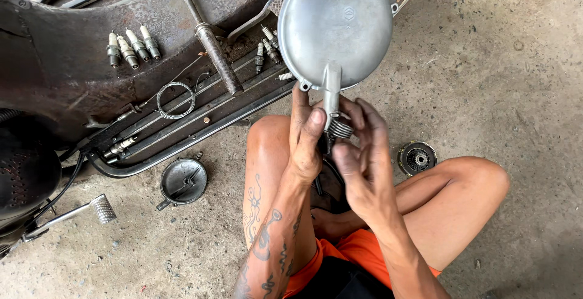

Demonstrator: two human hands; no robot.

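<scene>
Left hand (305,138) grip pinches the round cover's (335,25) neck; right hand (358,153) fingers pinch the spring (340,129) below.

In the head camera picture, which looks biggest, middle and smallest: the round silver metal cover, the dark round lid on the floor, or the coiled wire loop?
1. Round silver metal cover, though it is held nearer the camera.
2. Dark round lid.
3. Coiled wire loop, only slightly smaller.
</scene>
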